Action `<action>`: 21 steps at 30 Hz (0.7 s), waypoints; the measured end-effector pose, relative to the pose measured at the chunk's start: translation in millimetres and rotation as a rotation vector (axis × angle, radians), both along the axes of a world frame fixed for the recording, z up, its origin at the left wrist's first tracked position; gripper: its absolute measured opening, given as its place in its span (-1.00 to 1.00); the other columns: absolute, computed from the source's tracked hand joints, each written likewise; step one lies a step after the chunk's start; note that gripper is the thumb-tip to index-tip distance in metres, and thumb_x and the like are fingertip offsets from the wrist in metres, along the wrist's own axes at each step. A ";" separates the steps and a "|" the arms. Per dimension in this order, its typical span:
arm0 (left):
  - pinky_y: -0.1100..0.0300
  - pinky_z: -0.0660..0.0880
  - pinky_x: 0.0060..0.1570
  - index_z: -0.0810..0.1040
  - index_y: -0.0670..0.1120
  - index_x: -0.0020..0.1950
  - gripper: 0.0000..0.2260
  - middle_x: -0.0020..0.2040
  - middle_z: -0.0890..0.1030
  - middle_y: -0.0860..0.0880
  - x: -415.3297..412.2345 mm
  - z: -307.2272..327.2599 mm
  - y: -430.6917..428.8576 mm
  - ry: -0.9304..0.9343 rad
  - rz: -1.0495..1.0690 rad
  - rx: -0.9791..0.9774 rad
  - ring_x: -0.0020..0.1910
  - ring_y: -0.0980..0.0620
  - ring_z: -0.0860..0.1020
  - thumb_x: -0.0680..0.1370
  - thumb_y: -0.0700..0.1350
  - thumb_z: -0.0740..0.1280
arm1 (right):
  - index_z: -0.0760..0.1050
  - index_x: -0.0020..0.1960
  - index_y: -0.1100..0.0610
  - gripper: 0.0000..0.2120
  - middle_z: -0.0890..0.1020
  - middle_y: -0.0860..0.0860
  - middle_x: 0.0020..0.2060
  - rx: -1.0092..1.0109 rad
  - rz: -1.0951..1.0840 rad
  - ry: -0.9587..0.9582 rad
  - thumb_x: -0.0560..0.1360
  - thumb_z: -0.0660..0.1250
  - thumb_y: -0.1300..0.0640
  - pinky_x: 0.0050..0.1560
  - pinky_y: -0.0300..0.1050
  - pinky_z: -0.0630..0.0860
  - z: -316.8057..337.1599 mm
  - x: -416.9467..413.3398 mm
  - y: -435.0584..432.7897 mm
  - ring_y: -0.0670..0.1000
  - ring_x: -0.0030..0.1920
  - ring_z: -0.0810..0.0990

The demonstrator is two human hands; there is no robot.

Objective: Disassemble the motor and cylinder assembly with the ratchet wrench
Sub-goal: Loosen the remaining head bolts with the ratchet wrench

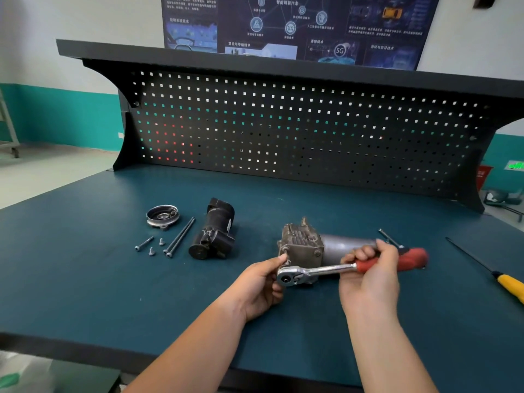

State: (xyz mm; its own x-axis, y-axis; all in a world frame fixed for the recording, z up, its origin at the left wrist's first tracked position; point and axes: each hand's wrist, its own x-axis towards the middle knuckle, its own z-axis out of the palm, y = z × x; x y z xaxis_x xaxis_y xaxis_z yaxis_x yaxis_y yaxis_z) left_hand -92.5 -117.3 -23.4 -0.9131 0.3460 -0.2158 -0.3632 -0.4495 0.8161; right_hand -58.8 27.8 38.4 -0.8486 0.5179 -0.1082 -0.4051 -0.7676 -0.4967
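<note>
The grey cylinder assembly [307,243] lies on the blue bench, its finned metal block to the left and its smooth barrel to the right. A chrome ratchet wrench [320,271] with a red handle lies across its front. My right hand [368,276] grips the red handle. My left hand [262,283] sits at the ratchet head, with fingertips pinching a bolt at the block's lower left corner. The black motor [212,232] lies apart to the left.
Left of the motor lie two long bolts [179,237], short bolts [144,243] and a round metal cover [163,215]. A yellow-handled screwdriver [510,286] lies at the right edge, a small metal tool [390,238] behind my right hand. A black pegboard [297,129] backs the bench.
</note>
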 end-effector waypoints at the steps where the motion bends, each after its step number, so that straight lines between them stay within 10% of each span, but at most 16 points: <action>1: 0.35 0.24 -0.60 0.55 -0.07 -0.37 -0.87 -0.45 0.46 0.01 0.2 0.3 0.3 -0.001 -0.006 0.001 -0.61 0.16 0.29 0.30 -0.03 0.41 | 0.29 -0.26 0.05 -0.79 0.37 -0.12 -0.55 0.037 -0.003 0.015 0.53 0.20 0.21 -0.48 -0.34 0.36 4.4 -1.5 -1.7 -0.14 -0.55 0.35; 16: 0.38 0.14 -0.60 0.39 -0.06 -0.12 -0.77 -0.40 0.21 0.03 -1.0 0.7 1.3 0.024 0.016 -0.032 -0.58 0.19 0.20 0.41 0.02 0.38 | 0.38 -0.25 0.04 -0.80 0.39 -0.15 -0.60 1.070 0.269 0.187 0.46 0.38 0.17 -0.52 -0.26 0.33 65.2 -23.6 -56.3 -0.14 -0.57 0.33; 21: 0.40 0.09 -0.58 0.54 -0.04 -0.52 -0.55 -0.48 0.28 0.09 -3.7 -0.2 -0.1 0.046 0.010 -0.022 -0.58 0.22 0.19 0.58 -0.16 0.21 | 0.37 -0.31 0.03 -0.75 0.41 -0.11 -0.50 1.400 0.327 0.205 0.44 0.41 0.07 -0.35 -0.16 0.34 70.8 -31.4 -85.9 -0.07 -0.46 0.37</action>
State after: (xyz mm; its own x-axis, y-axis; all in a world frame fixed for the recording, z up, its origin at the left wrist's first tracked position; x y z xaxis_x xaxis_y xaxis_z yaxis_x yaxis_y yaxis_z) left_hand -96.2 -117.4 -23.6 -0.9257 0.3322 -0.1807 -0.3203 -0.4346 0.8418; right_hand -90.2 -58.1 109.2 -0.8855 -0.1205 0.4488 -0.4647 0.2183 -0.8582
